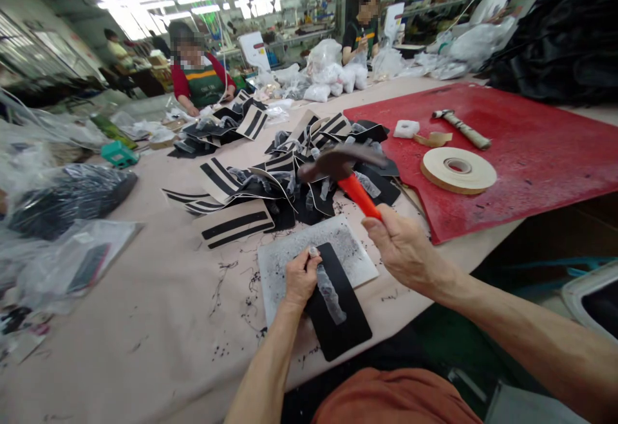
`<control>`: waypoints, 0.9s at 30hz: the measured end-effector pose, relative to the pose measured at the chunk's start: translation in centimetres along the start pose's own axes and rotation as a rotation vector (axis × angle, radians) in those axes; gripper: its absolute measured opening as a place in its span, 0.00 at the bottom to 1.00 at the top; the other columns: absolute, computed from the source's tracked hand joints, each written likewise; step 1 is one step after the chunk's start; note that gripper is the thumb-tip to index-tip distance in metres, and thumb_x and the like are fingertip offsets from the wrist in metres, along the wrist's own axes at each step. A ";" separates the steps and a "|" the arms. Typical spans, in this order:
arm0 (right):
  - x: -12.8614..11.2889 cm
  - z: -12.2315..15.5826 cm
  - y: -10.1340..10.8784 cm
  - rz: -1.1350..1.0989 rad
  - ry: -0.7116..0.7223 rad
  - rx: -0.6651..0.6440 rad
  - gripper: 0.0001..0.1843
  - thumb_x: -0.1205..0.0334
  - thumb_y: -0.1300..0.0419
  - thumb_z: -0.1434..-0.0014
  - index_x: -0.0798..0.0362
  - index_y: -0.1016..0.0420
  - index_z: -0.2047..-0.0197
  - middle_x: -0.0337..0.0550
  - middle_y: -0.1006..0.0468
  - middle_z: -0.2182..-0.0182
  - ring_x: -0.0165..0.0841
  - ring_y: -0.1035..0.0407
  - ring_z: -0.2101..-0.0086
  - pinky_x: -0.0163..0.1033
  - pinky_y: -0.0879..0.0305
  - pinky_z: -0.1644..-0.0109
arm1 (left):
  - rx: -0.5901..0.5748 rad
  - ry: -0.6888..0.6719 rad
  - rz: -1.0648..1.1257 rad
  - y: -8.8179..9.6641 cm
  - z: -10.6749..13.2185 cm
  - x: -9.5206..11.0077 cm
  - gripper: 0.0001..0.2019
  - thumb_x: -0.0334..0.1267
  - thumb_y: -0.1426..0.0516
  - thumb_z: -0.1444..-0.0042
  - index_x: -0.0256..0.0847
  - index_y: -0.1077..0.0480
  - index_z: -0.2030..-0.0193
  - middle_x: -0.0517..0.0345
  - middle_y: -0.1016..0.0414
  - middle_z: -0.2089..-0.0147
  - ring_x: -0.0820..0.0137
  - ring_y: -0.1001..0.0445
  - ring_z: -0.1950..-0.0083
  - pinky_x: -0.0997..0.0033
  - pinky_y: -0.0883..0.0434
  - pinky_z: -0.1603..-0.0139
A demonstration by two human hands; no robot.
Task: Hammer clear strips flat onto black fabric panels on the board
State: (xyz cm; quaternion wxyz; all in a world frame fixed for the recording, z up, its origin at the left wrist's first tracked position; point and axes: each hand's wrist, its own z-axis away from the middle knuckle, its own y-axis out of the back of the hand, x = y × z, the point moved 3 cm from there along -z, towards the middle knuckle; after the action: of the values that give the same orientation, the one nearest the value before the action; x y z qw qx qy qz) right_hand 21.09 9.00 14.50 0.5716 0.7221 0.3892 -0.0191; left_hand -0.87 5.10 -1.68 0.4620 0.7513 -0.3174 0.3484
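Note:
My right hand [403,247] is closed around the orange handle of a hammer [355,179], whose dark head is raised and blurred above the table. My left hand [300,277] is pinched shut on a small punch tool [313,251] held upright on a black leather piece [338,311]. A crumpled clear plastic strip [331,292] lies on that piece. The piece rests partly on a scuffed grey plate [290,257] near the table's front edge.
A heap of black and striped cut pieces [270,173] lies beyond the plate. On the red mat [531,147] lie a tape roll [458,170], a second hammer [461,127] and a white block [406,129]. Plastic bags [62,199] crowd the left. Other people work across the table.

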 end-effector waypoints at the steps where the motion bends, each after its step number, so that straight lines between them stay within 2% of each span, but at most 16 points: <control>1: 0.0 0.1 -0.1 -0.029 -0.029 0.026 0.21 0.51 0.63 0.25 0.53 0.36 0.60 0.41 0.29 0.76 0.31 0.37 0.78 0.36 0.49 0.72 | -0.005 0.003 0.003 0.0 0.0 0.0 0.08 0.39 0.43 0.38 0.43 0.22 0.59 0.56 0.17 0.60 0.66 0.19 0.59 0.70 0.26 0.54; 2: 0.0 0.3 -0.6 -0.019 -0.045 -0.018 0.21 0.52 0.62 0.26 0.53 0.35 0.60 0.41 0.29 0.76 0.31 0.37 0.78 0.36 0.48 0.72 | -0.015 0.009 0.001 0.0 0.1 0.0 0.08 0.39 0.43 0.38 0.43 0.22 0.59 0.56 0.17 0.60 0.66 0.19 0.59 0.70 0.26 0.54; 5: 0.9 1.5 -2.8 0.151 -0.013 -0.412 0.16 0.54 0.54 0.28 0.54 0.33 0.61 0.43 0.28 0.77 0.33 0.35 0.78 0.37 0.49 0.73 | -0.040 0.034 -0.021 -0.1 0.2 -0.3 0.09 0.41 0.44 0.37 0.43 0.23 0.60 0.56 0.17 0.62 0.66 0.19 0.62 0.69 0.26 0.57; 6: 1.5 1.9 -3.3 0.195 -0.005 -0.514 0.15 0.53 0.52 0.28 0.54 0.32 0.60 0.44 0.27 0.76 0.34 0.33 0.77 0.37 0.49 0.72 | -0.042 0.037 -0.022 -0.1 0.2 -0.4 0.09 0.41 0.44 0.38 0.42 0.23 0.60 0.56 0.17 0.62 0.66 0.20 0.62 0.69 0.26 0.57; 7: 2.1 2.2 -3.6 0.217 -0.016 -0.564 0.15 0.53 0.51 0.28 0.54 0.31 0.59 0.45 0.25 0.74 0.35 0.32 0.76 0.38 0.49 0.72 | -0.041 0.037 -0.016 -0.1 0.2 -0.4 0.09 0.41 0.43 0.38 0.42 0.23 0.60 0.56 0.17 0.62 0.66 0.19 0.62 0.69 0.26 0.57; 10: 4.9 2.6 -3.6 0.173 -0.122 -0.529 0.17 0.52 0.53 0.27 0.54 0.30 0.57 0.46 0.24 0.71 0.35 0.31 0.73 0.38 0.48 0.70 | -0.033 0.045 0.026 -0.1 0.2 -0.4 0.09 0.41 0.44 0.38 0.42 0.23 0.58 0.55 0.16 0.59 0.64 0.19 0.57 0.67 0.25 0.53; 14: 9.9 3.3 -4.9 0.045 -0.311 -0.507 0.20 0.55 0.57 0.27 0.53 0.29 0.63 0.45 0.24 0.71 0.34 0.32 0.70 0.37 0.44 0.66 | -0.040 0.074 0.053 0.0 0.3 -0.2 0.09 0.40 0.43 0.38 0.42 0.22 0.59 0.55 0.17 0.59 0.64 0.19 0.57 0.67 0.24 0.53; 16: 12.1 3.5 -5.8 0.108 -0.416 -0.495 0.20 0.55 0.57 0.27 0.54 0.28 0.62 0.46 0.25 0.70 0.36 0.31 0.69 0.38 0.43 0.65 | -0.035 0.081 0.064 -0.1 0.3 -0.2 0.09 0.40 0.43 0.38 0.42 0.22 0.58 0.54 0.17 0.58 0.64 0.18 0.57 0.67 0.24 0.53; 18: 12.6 3.6 -6.5 0.260 -0.450 -0.423 0.16 0.57 0.53 0.28 0.57 0.28 0.55 0.51 0.24 0.64 0.40 0.29 0.64 0.40 0.41 0.62 | -0.019 0.085 0.074 -0.1 0.3 -0.3 0.10 0.40 0.42 0.39 0.41 0.23 0.54 0.53 0.16 0.57 0.64 0.18 0.55 0.65 0.23 0.51; 20: 11.0 3.4 -7.2 0.347 -0.333 -0.301 0.14 0.61 0.47 0.31 0.59 0.30 0.47 0.58 0.27 0.54 0.44 0.31 0.56 0.44 0.39 0.55 | -0.012 0.089 0.086 -0.1 0.3 -0.3 0.13 0.40 0.42 0.39 0.41 0.24 0.50 0.53 0.16 0.56 0.63 0.18 0.54 0.63 0.23 0.48; 22: 7.6 3.5 -8.5 0.254 -0.103 -0.250 0.19 0.64 0.43 0.35 0.57 0.33 0.41 0.57 0.31 0.48 0.45 0.34 0.50 0.46 0.40 0.49 | -0.012 0.093 0.095 0.0 0.2 -0.3 0.14 0.41 0.42 0.39 0.40 0.24 0.48 0.52 0.16 0.56 0.63 0.18 0.54 0.62 0.23 0.47; 25: 2.1 4.5 -11.9 -0.002 0.208 -0.376 0.20 0.69 0.43 0.39 0.52 0.33 0.43 0.49 0.29 0.50 0.40 0.34 0.53 0.42 0.39 0.50 | -0.014 0.101 0.084 0.2 0.1 -0.2 0.12 0.41 0.42 0.39 0.40 0.21 0.53 0.52 0.16 0.56 0.63 0.17 0.55 0.63 0.22 0.50; 27: 0.0 5.3 -14.3 -0.028 0.252 -0.428 0.18 0.71 0.45 0.39 0.53 0.31 0.46 0.48 0.28 0.54 0.39 0.34 0.57 0.43 0.40 0.52 | -0.002 0.110 0.069 0.3 0.2 -0.2 0.11 0.42 0.41 0.40 0.40 0.20 0.57 0.53 0.15 0.58 0.63 0.17 0.58 0.65 0.22 0.52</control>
State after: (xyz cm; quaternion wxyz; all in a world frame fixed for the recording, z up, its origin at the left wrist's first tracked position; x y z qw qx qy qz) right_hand 14.96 5.22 1.08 0.6582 0.5757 0.4625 0.1463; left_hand -1.12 4.89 -1.74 0.4674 0.7190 -0.3176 0.4046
